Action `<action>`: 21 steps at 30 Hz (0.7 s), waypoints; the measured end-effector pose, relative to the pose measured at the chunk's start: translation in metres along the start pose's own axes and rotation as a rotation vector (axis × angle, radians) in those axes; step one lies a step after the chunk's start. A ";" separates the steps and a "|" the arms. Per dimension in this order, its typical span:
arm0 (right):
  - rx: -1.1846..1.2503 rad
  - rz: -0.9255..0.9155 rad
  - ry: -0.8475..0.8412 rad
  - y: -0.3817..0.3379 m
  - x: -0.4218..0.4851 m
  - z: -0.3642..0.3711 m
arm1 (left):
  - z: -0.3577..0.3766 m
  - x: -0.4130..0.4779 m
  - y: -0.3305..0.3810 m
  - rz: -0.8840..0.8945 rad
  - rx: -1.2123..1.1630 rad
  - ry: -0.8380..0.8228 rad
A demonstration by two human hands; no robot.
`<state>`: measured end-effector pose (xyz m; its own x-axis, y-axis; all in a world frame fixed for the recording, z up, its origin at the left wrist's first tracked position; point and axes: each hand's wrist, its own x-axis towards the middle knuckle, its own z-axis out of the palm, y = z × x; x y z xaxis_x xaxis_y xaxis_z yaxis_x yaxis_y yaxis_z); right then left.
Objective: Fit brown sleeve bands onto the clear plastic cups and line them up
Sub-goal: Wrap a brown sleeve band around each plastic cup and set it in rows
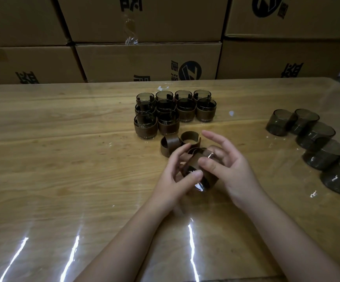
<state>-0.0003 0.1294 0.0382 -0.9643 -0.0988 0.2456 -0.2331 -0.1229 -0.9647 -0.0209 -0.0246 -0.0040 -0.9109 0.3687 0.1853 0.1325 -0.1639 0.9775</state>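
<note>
Between my hands lies a smoky clear cup (pixel 202 183) on its side with a brown sleeve band (pixel 195 162) partly around it. My left hand (pixel 172 176) grips the band and the cup's rim with thumb and fingers. My right hand (pixel 231 169) holds the cup's other side, its thumb pressing on the band and the fingers spread. Two loose brown bands (pixel 170 146) (pixel 190 138) stand on the table just beyond my hands. Behind them several banded cups (pixel 175 110) stand upright in rows.
A curved line of several bare smoky cups (pixel 311 137) lies on its side at the right of the wooden table (pixel 63 159), which has a glossy clear cover. Stacked cardboard boxes (pixel 148 60) form a wall along the table's far edge.
</note>
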 end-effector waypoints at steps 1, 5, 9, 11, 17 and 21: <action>-0.046 -0.027 0.007 -0.001 0.000 -0.002 | 0.000 0.000 0.000 0.020 0.005 -0.014; -0.060 -0.119 0.117 0.007 0.000 0.002 | -0.001 0.005 0.004 -0.072 -0.233 0.023; -0.285 -0.163 0.167 0.017 -0.001 0.007 | -0.007 0.008 0.002 -0.129 -0.500 0.081; -0.348 -0.119 0.108 0.024 -0.002 0.010 | -0.010 0.009 0.004 -0.130 -0.550 0.088; -0.345 -0.109 0.064 0.034 -0.002 0.009 | -0.013 0.010 0.005 -0.146 -0.479 0.073; -0.277 -0.107 0.064 0.030 -0.001 0.008 | -0.012 0.010 0.007 -0.157 -0.407 0.059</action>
<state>-0.0052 0.1182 0.0095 -0.9364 -0.0358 0.3490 -0.3504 0.1460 -0.9252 -0.0338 -0.0336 0.0039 -0.9301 0.3668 0.0204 -0.1628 -0.4613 0.8722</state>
